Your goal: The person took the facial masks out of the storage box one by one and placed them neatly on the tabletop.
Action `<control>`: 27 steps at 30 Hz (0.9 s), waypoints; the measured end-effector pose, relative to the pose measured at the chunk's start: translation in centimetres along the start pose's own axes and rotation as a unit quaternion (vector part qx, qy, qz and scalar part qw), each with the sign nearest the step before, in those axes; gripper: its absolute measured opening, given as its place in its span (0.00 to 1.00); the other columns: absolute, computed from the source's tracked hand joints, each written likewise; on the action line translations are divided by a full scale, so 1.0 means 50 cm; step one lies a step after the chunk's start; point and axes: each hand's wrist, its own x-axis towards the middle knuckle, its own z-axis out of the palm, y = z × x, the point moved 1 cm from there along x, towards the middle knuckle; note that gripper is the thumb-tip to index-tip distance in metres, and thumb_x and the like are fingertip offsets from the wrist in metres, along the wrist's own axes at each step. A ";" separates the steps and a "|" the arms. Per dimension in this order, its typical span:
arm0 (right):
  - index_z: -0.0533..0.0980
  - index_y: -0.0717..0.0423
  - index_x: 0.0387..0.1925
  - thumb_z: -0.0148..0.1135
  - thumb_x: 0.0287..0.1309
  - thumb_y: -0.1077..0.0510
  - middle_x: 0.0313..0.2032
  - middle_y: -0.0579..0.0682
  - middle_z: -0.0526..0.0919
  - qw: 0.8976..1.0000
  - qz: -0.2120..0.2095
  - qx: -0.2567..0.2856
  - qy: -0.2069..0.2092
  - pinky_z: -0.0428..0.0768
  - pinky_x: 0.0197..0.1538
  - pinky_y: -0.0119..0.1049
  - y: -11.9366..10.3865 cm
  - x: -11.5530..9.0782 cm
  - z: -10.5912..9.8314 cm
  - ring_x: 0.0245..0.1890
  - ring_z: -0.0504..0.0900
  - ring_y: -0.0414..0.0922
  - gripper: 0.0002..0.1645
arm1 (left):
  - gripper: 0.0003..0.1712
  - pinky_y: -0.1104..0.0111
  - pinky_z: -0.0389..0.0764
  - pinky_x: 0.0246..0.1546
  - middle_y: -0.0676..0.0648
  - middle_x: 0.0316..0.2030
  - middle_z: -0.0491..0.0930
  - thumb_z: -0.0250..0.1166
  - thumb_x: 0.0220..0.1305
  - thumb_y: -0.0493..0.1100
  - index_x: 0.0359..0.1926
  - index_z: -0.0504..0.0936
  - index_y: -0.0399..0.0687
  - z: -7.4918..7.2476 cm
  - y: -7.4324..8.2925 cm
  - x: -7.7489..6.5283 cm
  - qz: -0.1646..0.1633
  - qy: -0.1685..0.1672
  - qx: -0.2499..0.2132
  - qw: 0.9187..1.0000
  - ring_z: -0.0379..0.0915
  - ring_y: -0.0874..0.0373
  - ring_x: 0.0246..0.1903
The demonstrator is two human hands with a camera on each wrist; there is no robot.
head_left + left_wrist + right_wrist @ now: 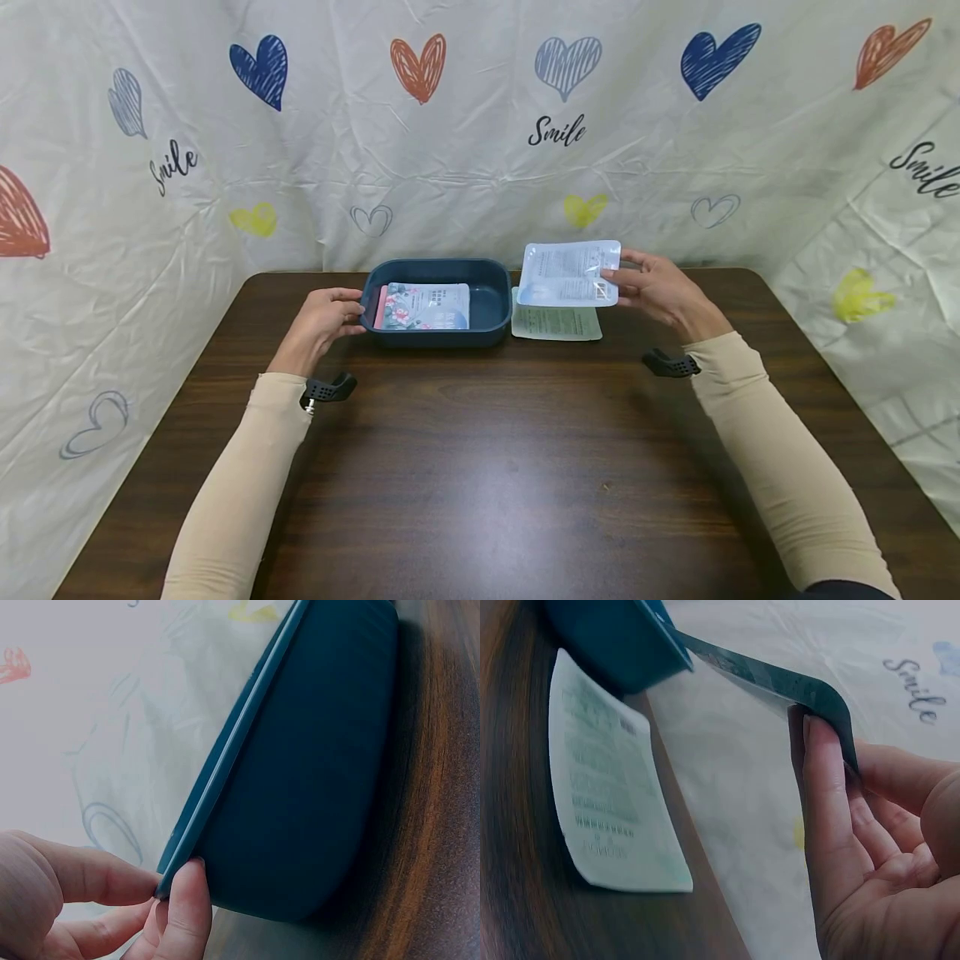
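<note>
My left hand (324,323) pinches the left end of a dark blue plastic bin (491,312), thumb and fingertips on its rim (217,776). Inside the bin, toward its left side, lies a flowered light blue sachet (442,304) with a pink edge (380,308) showing beside it. A second light blue sachet (566,267), printed with small text, is held up by its right edge between the thumb and fingers of my right hand (660,292). It is raised and slanted in the right wrist view. Beneath it a pale green sachet (604,787) lies flat on the table, right beside the bin.
The bin stands near the back edge of the dark wooden table (480,450). Behind the table hangs a white cloth (465,150) with hearts and lettering. A black band (330,389) sits at each wrist.
</note>
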 end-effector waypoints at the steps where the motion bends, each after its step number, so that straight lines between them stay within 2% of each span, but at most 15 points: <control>1: 0.64 0.59 0.69 0.59 0.71 0.63 0.44 0.46 0.88 1.000 0.000 -0.003 0.001 0.86 0.45 0.38 0.001 -0.001 -0.005 0.42 0.88 0.42 0.28 | 0.27 0.68 0.87 0.41 0.36 0.59 0.68 0.56 0.72 0.32 0.71 0.68 0.35 0.000 -0.001 0.001 -0.001 0.001 -0.002 1.000 0.74 0.51 0.45; 9: 0.64 0.57 0.68 0.58 0.72 0.63 0.42 0.45 0.88 1.000 0.001 -0.017 -0.001 0.85 0.44 0.37 0.011 -0.014 -0.044 0.41 0.87 0.42 0.27 | 0.27 0.68 0.87 0.42 0.37 0.58 0.68 0.56 0.73 0.32 0.71 0.68 0.35 -0.002 -0.003 0.003 0.002 0.001 0.003 1.000 0.73 0.49 0.47; 16: 0.69 0.52 0.64 0.59 0.71 0.61 0.42 0.44 0.88 1.000 0.008 -0.024 0.018 0.85 0.43 0.37 0.018 -0.016 -0.076 0.41 0.87 0.42 0.22 | 0.26 0.68 0.86 0.43 0.37 0.59 0.68 0.56 0.73 0.33 0.70 0.69 0.36 -0.003 -0.001 0.002 0.001 0.005 0.004 1.000 0.73 0.48 0.48; 27: 0.72 0.49 0.62 0.60 0.70 0.60 0.42 0.42 0.89 0.999 0.009 -0.031 0.032 0.86 0.41 0.36 0.026 -0.026 -0.121 0.41 0.88 0.41 0.21 | 0.27 0.68 0.86 0.43 0.37 0.59 0.68 0.56 0.73 0.32 0.71 0.69 0.36 -0.004 -0.002 0.003 0.000 0.000 0.002 1.000 0.73 0.49 0.47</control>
